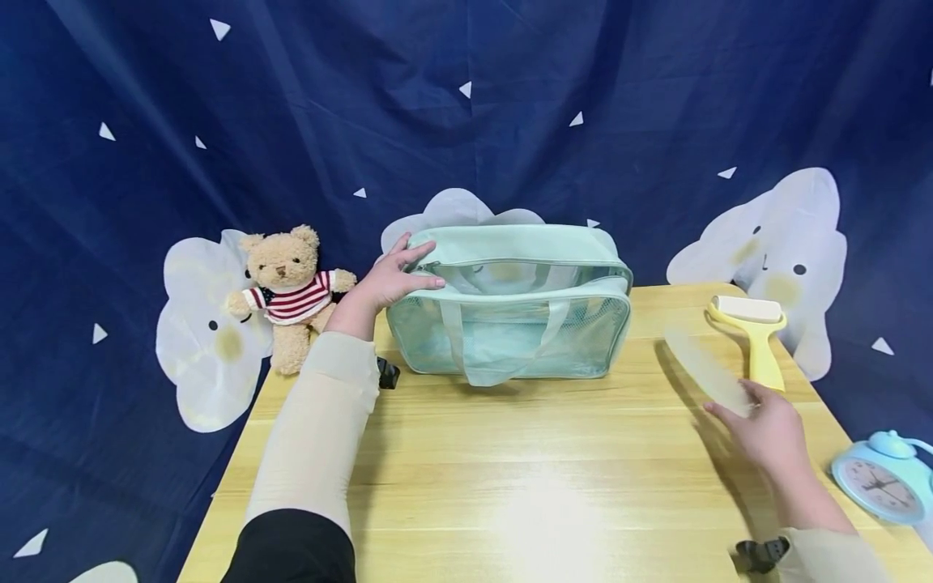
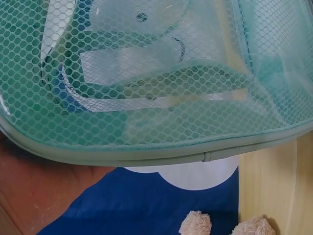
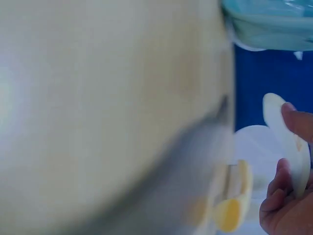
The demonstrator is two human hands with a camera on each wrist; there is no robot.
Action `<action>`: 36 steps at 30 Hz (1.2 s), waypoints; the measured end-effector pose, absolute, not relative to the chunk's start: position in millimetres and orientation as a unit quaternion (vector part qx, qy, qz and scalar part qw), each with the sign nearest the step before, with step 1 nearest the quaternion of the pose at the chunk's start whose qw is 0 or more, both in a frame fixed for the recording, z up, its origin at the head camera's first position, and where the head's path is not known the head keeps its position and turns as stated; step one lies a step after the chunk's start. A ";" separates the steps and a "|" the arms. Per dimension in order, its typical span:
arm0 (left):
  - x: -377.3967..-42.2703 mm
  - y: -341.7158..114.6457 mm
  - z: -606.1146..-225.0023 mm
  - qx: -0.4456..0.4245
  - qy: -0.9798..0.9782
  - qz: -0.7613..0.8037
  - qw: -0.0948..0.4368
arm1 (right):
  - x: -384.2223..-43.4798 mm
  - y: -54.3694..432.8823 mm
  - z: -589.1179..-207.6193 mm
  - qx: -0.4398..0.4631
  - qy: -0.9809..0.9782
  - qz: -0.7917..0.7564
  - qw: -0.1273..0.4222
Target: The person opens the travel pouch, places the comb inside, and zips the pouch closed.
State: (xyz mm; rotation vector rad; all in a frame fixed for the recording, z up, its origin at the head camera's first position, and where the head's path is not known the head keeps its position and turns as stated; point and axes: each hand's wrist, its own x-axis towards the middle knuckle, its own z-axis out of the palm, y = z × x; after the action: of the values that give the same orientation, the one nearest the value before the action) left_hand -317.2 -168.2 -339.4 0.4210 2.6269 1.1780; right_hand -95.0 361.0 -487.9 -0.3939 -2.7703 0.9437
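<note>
Pale flat piece held above right side of tabletop, left of yellow roller; near end pinched by right grip. Judged light, stiff, possibly slippery; hold best taken across faces, near end. Mint bag, far centre, touched at upper left corner by spread left grip; judged soft-sided.

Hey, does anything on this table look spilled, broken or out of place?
Nothing looks spilled or broken. The bag stands upright with its top unzipped, and the bear is upright too. Only the clock seems slightly misplaced: it sits very near the right edge of the table, where a bump might knock it off.
</note>
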 end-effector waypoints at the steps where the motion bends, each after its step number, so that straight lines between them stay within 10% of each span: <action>1: -317.3 -168.4 -339.3 0.143 0.897 0.401 0.116 | -97.8 360.4 -481.9 -0.136 -0.931 0.324 0.102; 16: -316.3 -167.2 -336.5 0.147 0.897 0.395 0.132 | -158.4 334.6 -374.0 -0.028 -0.905 0.369 0.211; 36: -314.6 -165.7 -336.7 0.142 0.882 0.424 0.150 | -243.3 215.0 -299.4 0.185 -0.901 0.385 0.075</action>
State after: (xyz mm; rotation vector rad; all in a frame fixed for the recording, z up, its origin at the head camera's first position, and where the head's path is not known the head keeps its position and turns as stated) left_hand -314.6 -165.7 -336.7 0.4073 2.5336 1.2198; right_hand -243.3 215.0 -299.4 0.5548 -2.7043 1.1539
